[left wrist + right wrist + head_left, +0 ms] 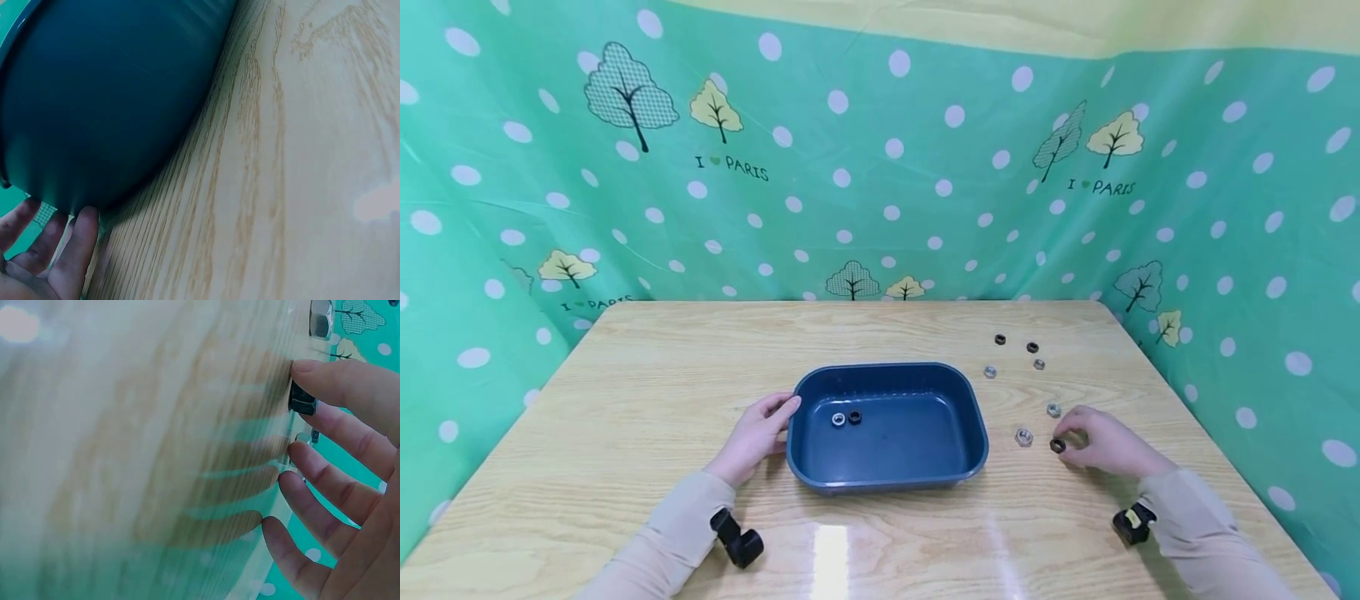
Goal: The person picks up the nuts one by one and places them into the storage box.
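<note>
A dark blue plastic bin (887, 482) stands on the table, holding a silver nut (838, 420) and a black nut (855, 417) side by side. My left hand (758, 435) holds the bin at its left rim; in the left wrist view, fingers (81, 240) touch the outer wall. To the right of the bin, my right hand (1103, 442) pinches a black hex nut (302, 399) between thumb and index finger, down at the tabletop. The other right fingertips touch the table. Two silver nuts, one (1024, 437) and another (1054, 410), lie close to that hand.
Farther back on the right lie two black nuts, one (1000, 339) and another (1033, 347), and two silver nuts, one (990, 372) and another (1039, 364). The wooden table (625, 433) meets a green dotted curtain (865, 208) behind and at both sides.
</note>
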`<state>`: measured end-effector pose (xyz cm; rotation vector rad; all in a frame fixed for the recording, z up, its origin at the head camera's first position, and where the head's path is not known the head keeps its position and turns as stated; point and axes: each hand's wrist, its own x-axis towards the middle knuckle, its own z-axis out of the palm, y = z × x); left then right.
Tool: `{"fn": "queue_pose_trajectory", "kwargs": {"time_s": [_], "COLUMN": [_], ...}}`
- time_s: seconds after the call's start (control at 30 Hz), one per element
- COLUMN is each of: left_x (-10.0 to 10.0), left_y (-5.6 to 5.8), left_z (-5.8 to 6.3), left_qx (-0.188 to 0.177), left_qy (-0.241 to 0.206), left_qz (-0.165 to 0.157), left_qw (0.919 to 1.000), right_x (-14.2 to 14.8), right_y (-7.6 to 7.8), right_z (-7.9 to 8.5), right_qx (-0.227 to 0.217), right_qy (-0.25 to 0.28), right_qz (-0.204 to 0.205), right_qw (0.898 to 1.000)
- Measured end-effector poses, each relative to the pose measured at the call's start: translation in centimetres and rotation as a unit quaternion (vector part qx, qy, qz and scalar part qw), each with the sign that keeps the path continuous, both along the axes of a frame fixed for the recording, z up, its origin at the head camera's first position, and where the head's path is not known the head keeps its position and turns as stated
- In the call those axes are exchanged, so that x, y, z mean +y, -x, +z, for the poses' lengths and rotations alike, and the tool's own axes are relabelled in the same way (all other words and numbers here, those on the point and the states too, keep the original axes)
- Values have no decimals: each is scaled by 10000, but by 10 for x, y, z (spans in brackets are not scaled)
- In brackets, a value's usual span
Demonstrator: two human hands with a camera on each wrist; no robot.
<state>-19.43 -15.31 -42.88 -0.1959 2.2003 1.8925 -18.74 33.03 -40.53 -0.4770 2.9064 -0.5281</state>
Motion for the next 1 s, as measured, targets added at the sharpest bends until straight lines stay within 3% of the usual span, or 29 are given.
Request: {"fn": "queue_pose_trajectory", "kwargs": {"time_s": [0.37, 1.0], "left_x": [-1, 1], "left_y": [-1, -1], "left_z": [-3, -4], "left_qx": [291, 114], "left_qy": [49, -106], "left_qz": [-81, 181], "left_qw": [9995, 9997], "right_x": [0, 0], "right_y": [1, -1], "right_z": [-1, -1], "right_qx": [24, 9], "right_qy": [-13, 11], "right_qz": [11, -79], "right_qw": [10000, 10000]}}
